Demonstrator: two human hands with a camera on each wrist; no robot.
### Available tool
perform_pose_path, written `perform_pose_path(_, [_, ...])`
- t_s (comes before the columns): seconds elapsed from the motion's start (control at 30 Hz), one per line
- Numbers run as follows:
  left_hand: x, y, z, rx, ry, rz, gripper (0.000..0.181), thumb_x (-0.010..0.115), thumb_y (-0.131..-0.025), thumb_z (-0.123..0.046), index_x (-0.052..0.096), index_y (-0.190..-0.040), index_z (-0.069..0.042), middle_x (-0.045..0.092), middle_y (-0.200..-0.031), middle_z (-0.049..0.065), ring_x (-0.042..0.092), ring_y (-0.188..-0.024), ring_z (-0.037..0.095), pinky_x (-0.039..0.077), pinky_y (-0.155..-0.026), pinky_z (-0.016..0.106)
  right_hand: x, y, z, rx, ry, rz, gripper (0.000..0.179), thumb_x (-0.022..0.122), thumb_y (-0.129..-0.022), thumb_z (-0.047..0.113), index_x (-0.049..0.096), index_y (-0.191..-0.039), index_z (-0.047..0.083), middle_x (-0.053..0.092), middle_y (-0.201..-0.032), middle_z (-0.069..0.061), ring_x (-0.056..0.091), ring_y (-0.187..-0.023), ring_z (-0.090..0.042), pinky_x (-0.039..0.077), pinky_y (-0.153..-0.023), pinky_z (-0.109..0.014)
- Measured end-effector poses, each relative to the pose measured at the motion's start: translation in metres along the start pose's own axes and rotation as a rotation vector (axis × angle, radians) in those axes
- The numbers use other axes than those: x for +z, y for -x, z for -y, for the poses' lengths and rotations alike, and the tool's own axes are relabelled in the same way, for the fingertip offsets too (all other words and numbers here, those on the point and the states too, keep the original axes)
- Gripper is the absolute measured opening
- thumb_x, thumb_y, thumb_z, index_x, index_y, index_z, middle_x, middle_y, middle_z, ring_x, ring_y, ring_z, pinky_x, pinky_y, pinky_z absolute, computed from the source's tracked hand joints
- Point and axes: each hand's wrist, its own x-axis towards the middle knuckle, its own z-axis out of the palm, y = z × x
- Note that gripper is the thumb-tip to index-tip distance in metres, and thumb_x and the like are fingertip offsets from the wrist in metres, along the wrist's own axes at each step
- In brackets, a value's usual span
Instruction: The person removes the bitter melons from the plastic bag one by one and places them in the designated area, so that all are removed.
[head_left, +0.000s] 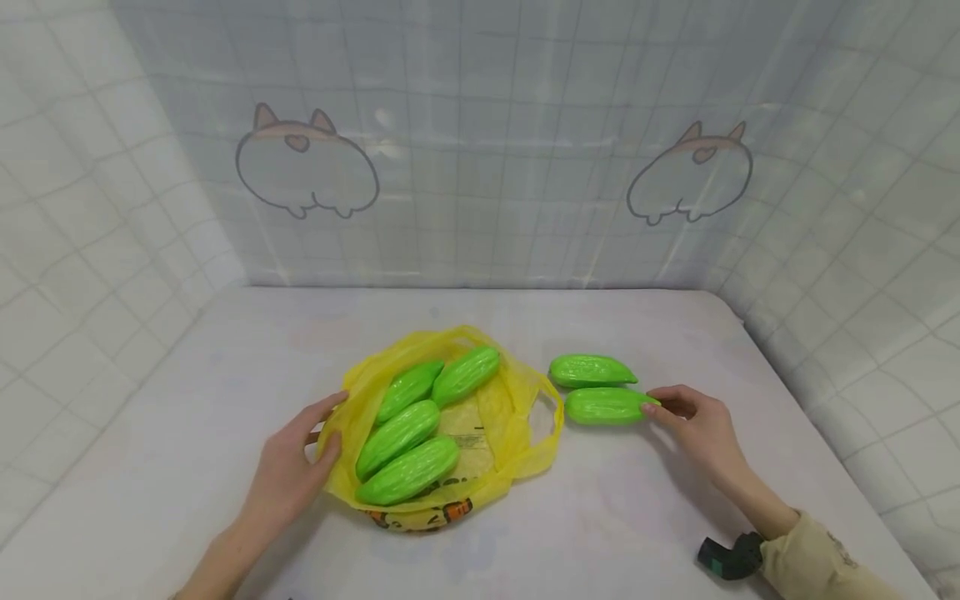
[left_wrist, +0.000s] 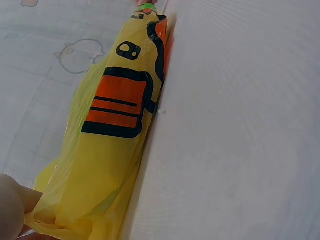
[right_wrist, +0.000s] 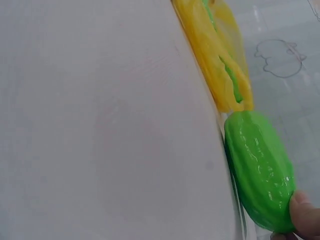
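Note:
A yellow plastic bag point(head_left: 536, 454) lies with its mouth spread wide, and several glossy, ridged green cucumbers point(head_left: 408, 471) rest inside it. At the bag's left rim my left hand point(head_left: 288, 471) pinches the film between thumb and fingers; the left wrist view shows the bag's printed side point(left_wrist: 115, 107). To the right of the bag, two more cucumbers lie side by side on the table. My right hand point(head_left: 697, 429) pinches the pointed right end of the nearer cucumber point(head_left: 606, 406) between thumb and fingers. The farther cucumber point(head_left: 591, 369) lies just behind it, untouched.
The pale table point(head_left: 577, 533) is bounded by a tiled-pattern back wall point(head_left: 495, 167) and side walls. A black device point(head_left: 729, 557) sits by the right sleeve point(head_left: 817, 558). A bag handle loop point(head_left: 557, 417) reaches close to the two loose cucumbers.

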Motion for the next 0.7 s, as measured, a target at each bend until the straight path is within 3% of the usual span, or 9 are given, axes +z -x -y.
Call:
perform_pose_path(0.37, [0.001, 0.001, 0.001, -0.011, -0.011, 0.013, 0.051, 0.065, -0.087, 0.006, 0.058, -0.136, -0.007, 0.065, -0.13, 0.016, 0.064, -0.113, 0.034, 0.061, -0.079, 0.047, 0.01, 0.004, -0.004, 0.02, -0.051, -0.004, 0.034, 0.073, -0.092, 0.034, 0.072, -0.114, 0.008, 0.074, -0.11, -0.01, 0.063, -0.093, -0.001, 0.053, -0.074, -0.012])
perform_pose_path(0.7, [0.002, 0.0, 0.003, 0.018, -0.022, -0.01, 0.051, 0.066, -0.086, 0.007, 0.059, -0.135, -0.007, 0.066, -0.129, 0.016, 0.064, -0.112, 0.033, 0.061, -0.077, 0.044, 0.015, 0.004, -0.002, 0.014, -0.056, -0.03, 0.034, 0.072, -0.093, 0.033, 0.071, -0.115, 0.007, 0.073, -0.11, -0.01, 0.059, -0.089, 0.008, 0.052, -0.071, -0.011])
